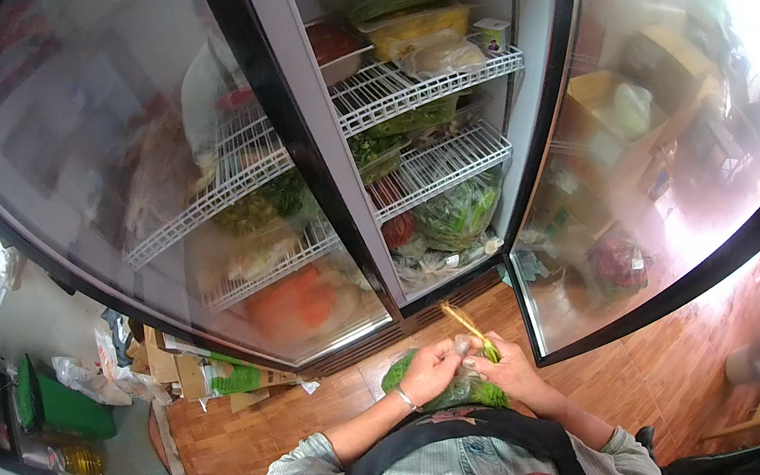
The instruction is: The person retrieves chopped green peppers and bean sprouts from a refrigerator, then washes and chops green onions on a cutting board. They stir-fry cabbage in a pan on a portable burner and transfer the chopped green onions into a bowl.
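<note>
Just in front of my apron, my left hand (433,372) pinches the gathered neck of a clear plastic bag (458,391). Bright green leafy vegetables (488,393) fill the bag, which hangs partly hidden behind both hands. My right hand (512,367) is close beside the left and grips a thin yellow-green stalk (488,348). The stalk's dry, yellowed end points up and away from me. Whether the right fingers also touch the bag's plastic cannot be told.
Ahead stands a glass-door refrigerator with wire shelves (428,92) holding food tubs and bagged greens (461,209). Its right door (605,202) stands open beside me; the left glass door (138,171) is shut. Flattened cardboard (224,381) and a green box (64,407) are at left.
</note>
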Demonstrator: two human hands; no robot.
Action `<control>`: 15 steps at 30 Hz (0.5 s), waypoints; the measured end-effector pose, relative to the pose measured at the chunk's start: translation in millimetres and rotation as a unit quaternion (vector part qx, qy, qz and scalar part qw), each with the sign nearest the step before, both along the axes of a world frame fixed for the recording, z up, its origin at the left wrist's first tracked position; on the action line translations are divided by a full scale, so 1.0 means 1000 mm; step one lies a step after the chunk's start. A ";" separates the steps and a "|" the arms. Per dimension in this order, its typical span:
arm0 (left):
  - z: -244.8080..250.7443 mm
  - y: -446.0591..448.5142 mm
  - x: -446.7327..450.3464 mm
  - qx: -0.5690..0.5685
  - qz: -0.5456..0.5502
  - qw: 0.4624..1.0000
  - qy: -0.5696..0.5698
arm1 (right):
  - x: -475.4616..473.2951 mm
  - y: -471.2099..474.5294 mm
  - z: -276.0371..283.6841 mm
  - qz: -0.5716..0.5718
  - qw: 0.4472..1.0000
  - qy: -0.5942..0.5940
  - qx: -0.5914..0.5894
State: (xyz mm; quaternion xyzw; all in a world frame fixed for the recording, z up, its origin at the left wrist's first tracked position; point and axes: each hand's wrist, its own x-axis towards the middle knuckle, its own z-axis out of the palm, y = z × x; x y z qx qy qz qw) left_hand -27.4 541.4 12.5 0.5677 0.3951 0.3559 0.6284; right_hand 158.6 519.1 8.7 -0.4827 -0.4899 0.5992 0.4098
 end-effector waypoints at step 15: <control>0.040 0.002 0.008 0.111 0.032 0.991 0.074 | 0.000 0.020 -0.037 0.022 0.998 -0.034 -0.042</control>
